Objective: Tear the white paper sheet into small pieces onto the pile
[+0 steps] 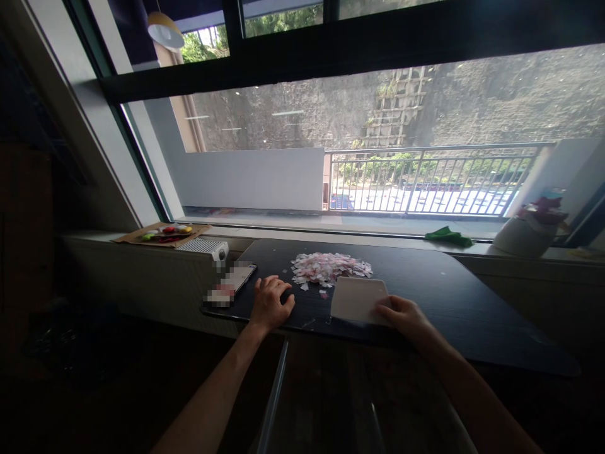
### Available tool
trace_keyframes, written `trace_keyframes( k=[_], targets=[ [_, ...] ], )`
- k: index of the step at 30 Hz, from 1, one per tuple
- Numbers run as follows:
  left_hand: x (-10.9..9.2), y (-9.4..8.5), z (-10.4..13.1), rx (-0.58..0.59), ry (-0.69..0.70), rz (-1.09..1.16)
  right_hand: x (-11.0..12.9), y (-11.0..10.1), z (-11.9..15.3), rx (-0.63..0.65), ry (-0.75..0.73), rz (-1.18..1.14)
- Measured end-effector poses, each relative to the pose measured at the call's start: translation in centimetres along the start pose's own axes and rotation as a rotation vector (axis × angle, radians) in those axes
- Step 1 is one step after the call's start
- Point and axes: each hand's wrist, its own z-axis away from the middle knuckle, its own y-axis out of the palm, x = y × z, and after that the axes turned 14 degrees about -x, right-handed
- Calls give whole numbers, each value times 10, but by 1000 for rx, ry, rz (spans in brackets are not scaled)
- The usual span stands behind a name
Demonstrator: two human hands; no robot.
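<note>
Far left on the window ledge lies a brown board [161, 234] with small colored things on it. Next to it is a little white box [207, 247]. A phone [232, 282] lies on the dark tabletop [472, 302]. The left hand [270, 304] rests flat on the tabletop, fingers bent a little, holding nothing. Just past it is a pile of pink and white paper bits [328, 268]. The right hand [405, 316] holds the edge of a white card [358, 300], near the pile. A green cloth [448, 236] and a white pot [524, 234] sit on the ledge at the right.
</note>
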Motion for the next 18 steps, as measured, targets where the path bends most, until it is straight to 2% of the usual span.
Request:
trace_keyframes(
  k=[3,9,15,18],
  targets=[
    [0,0,0,2,-4,0,2,3,0,58,-13,2],
    [-1,0,0,3,-8,6,4,6,-3,178,59,16],
    [-2,-1,0,0,-5,7,3,8,6,153,33,-50],
    [-2,-2,0,0,-8,10,1,6,7,27,14,-64]
  ],
)
